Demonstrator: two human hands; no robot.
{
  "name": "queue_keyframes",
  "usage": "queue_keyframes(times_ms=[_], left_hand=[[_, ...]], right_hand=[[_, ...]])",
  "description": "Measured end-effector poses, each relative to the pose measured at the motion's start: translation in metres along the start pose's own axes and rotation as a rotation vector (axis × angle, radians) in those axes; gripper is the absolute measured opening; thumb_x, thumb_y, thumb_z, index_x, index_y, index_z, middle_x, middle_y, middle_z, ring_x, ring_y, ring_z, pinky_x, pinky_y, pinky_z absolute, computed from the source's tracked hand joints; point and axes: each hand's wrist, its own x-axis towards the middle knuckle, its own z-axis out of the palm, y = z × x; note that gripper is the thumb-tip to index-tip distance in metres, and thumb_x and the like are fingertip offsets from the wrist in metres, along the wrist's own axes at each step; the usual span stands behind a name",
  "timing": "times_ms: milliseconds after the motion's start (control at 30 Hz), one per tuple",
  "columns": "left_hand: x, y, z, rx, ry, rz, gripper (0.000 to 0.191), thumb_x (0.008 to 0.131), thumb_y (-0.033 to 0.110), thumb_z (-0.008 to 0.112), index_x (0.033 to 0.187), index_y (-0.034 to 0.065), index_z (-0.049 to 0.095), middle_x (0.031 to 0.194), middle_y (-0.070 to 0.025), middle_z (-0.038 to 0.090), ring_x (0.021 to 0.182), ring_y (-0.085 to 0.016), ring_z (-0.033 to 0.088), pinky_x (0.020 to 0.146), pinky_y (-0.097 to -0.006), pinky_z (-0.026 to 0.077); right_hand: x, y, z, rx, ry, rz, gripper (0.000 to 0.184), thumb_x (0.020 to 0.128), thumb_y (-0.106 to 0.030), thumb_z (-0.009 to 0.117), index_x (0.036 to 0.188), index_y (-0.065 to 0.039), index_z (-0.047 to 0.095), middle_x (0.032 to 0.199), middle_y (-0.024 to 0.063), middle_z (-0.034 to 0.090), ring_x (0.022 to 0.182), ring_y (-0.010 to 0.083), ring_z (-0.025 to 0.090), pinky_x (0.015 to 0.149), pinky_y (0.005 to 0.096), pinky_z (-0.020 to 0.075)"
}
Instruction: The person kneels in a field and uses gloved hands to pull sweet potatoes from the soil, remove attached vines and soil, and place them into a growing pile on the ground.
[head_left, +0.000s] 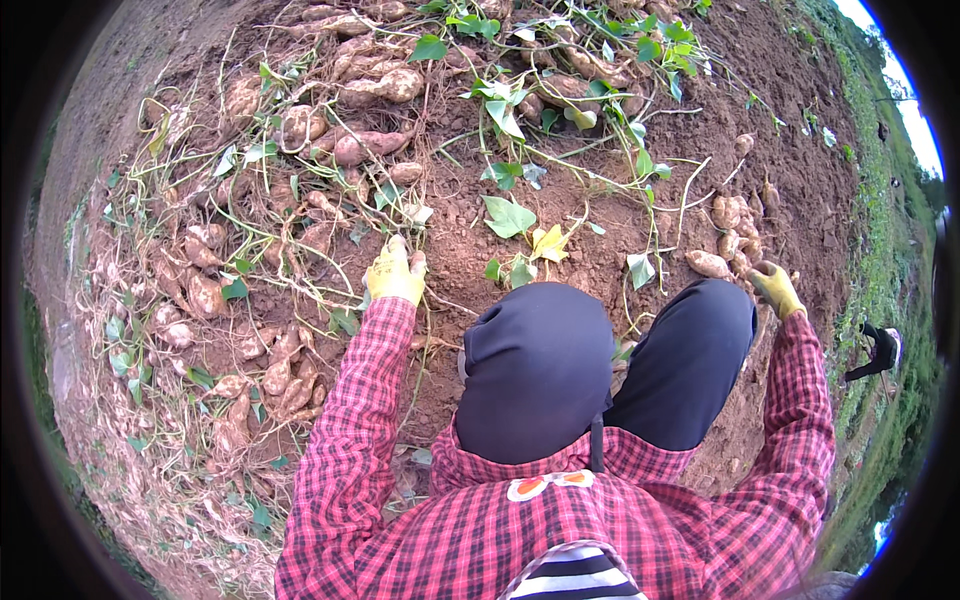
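My left hand, in a yellow glove, reaches to sweet potato vines and roots at the left of my knees; whether its fingers hold a stem is not plain. My right hand, also gloved in yellow, is at the lower edge of a small pile of loose sweet potatoes, beyond my right knee. Its fingertips are close to the lowest ones, and I cannot tell whether they grip one. A single pale sweet potato lies at the pile's left side.
Clusters of dug sweet potatoes with roots and leafy vines lie ahead and to the left on brown soil. A yellow leaf lies before my knees. At the far right, a person in dark clothing is near green growth.
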Motion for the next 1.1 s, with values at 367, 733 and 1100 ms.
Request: queue_keyframes(times_ms=[367, 733, 1100], left_hand=[[0.009, -0.004, 0.003, 0.054, -0.008, 0.024, 0.047, 0.091, 0.033, 0.065, 0.128, 0.0071, 0.051, 0.118, -0.0196, 0.066, 0.104, -0.038, 0.066, 0.091, -0.0481, 0.050], [-0.003, -0.018, 0.008, 0.016, -0.062, -0.085, 0.053, 0.088, 0.029, 0.068, 0.133, 0.0099, 0.048, 0.123, -0.0163, 0.065, 0.110, -0.035, 0.065, 0.094, -0.0472, 0.049], [0.003, -0.016, 0.007, 0.030, -0.137, -0.153, 0.054, 0.087, 0.026, 0.067, 0.133, 0.0071, 0.047, 0.118, -0.0207, 0.065, 0.105, -0.040, 0.065, 0.090, -0.0481, 0.050]], right_hand=[[0.065, -0.295, 0.042, -0.370, -0.002, -0.634, 0.037, 0.093, -0.028, 0.063, 0.120, -0.003, 0.065, 0.112, 0.0135, 0.070, 0.100, 0.0211, 0.067, 0.092, 0.0345, 0.0516], [0.128, -0.434, 0.116, -0.393, 0.167, -0.621, 0.085, 0.080, -0.051, 0.074, 0.145, -0.005, 0.044, 0.133, 0.0262, 0.058, 0.122, 0.0365, 0.058, 0.105, 0.0391, 0.0450], [0.082, -0.397, 0.169, 0.073, 0.134, -0.908, 0.024, 0.095, -0.022, 0.058, 0.113, -0.006, 0.062, 0.105, 0.0205, 0.069, 0.100, 0.0385, 0.066, 0.087, 0.0465, 0.0511]])
